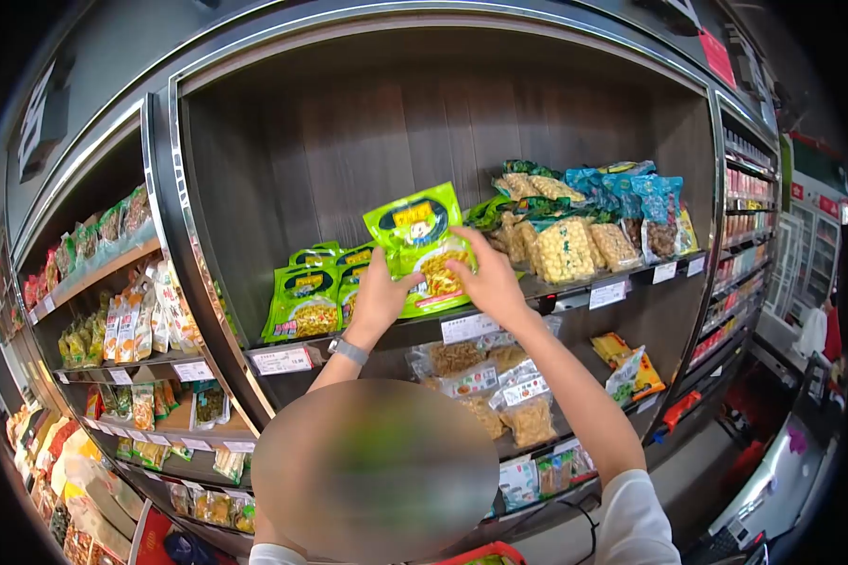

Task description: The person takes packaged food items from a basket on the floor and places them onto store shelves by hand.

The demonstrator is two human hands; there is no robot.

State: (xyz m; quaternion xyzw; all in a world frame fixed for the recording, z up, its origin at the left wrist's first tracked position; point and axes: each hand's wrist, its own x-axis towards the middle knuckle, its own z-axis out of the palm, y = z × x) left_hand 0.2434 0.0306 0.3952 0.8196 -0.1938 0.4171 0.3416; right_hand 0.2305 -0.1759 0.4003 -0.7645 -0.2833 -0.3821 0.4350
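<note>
Both hands hold a bright green food packet (413, 221) with a cartoon figure and a picture of a bowl of food on its front. It stands upright and slightly tilted at the shelf's front. My left hand (381, 299), with a band at the wrist, grips its lower left side. My right hand (490, 279) grips its right side, the thumb on the printed front. Just left of my left hand, several similar green packets (303, 299) stand on the same shelf. Clear and green bags of dried food (565, 250) sit to the right of my right hand.
Blue-topped bags (652, 200) stand at the shelf's right end. Price tags (283, 360) line its front edge. A lower shelf holds clear bags (521, 414) and an orange packet (643, 375). Stocked shelving (132, 325) flanks the left. A blurred oval covers the lower middle.
</note>
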